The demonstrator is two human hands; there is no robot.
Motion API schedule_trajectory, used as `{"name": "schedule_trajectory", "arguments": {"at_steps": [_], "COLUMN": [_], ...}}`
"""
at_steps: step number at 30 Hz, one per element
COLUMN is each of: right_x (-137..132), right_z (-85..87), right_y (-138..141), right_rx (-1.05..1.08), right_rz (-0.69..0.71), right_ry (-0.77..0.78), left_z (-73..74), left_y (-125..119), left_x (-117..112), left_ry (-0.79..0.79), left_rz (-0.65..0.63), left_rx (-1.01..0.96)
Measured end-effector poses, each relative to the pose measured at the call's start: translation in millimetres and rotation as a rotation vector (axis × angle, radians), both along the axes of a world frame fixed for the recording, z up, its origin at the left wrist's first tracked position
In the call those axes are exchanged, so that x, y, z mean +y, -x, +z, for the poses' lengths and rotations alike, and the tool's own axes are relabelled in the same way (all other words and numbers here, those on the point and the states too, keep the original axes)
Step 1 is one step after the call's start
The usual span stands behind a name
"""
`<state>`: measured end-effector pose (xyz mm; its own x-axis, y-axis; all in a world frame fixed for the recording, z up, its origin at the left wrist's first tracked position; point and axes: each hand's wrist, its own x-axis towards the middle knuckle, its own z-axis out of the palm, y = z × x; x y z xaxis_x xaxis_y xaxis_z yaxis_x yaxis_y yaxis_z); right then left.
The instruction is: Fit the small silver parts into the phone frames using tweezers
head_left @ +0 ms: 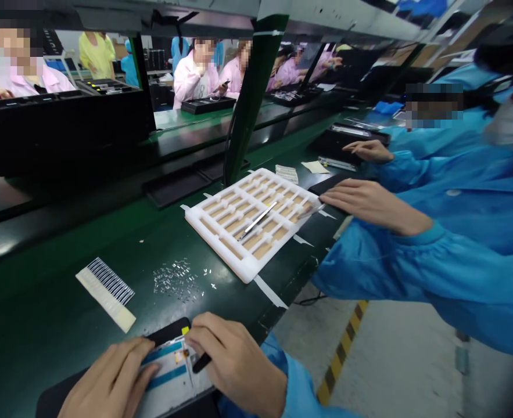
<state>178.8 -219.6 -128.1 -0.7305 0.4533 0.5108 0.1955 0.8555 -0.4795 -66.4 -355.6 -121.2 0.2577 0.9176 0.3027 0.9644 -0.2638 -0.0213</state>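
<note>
While the left hand (108, 380) lies open on a phone (167, 371), the right hand's (234, 361) fingers clamp a black tool (201, 363); metal pieces (178, 280) lie loose.

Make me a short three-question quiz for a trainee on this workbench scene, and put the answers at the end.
1. True or false: the metal tweezers lie on the white foam tray.
2. Which holds the black pen-like tool, the left hand or the right hand?
3. What lies scattered on the green bench between the tray and the barcode label strip?

Key: 1. True. 2. The right hand. 3. Small metal pieces.
</note>
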Motion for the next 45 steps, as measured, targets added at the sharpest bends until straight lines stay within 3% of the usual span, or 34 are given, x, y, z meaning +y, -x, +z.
{"name": "schedule_trajectory", "arguments": {"at_steps": [9,18,23,26,29,32,35,39,42,45], "right_x": [4,5,-17,-27,-21,-6,7,14,16,18], "right_z": [-14.2,-7.6,-7.3,-5.9,-0.5,0.2,-8.3,-28.4,-49.8,-73.3], "right_y": [-1,2,1,-3,-10,-19,-26,-32,-41,-54], "right_rx": [-0.067,-0.189,-0.307,-0.361,-0.287,0.038,0.323,0.457,0.537,0.528], "right_rz": [-0.004,0.005,-0.062,-0.104,-0.081,-0.182,-0.362,-0.480,-0.541,-0.589], "right_ry": [0.001,-0.194,-0.330,-0.322,-0.145,0.176,0.385,0.562,0.667,0.806], "left_z": [-14.2,-22.2,-10.9,-0.4,7.5,9.7,8.0,15.4,32.8,59.7], "left_y": [2,-12,-18,-22,-26,-26,-27,-21,17,97], "left_x": [-5,2,9,13,17,17,11,2,-4,-15], "left_ry": [-0.019,-0.082,-0.110,-0.172,-0.205,-0.141,-0.034,0.165,0.288,0.252], "left_rz": [-0.118,-0.171,-0.208,-0.187,-0.179,-0.118,-0.118,-0.081,0.088,0.393], "left_rx": [0.147,0.163,0.196,0.179,0.139,0.098,0.077,-0.008,-0.100,-0.076]}}
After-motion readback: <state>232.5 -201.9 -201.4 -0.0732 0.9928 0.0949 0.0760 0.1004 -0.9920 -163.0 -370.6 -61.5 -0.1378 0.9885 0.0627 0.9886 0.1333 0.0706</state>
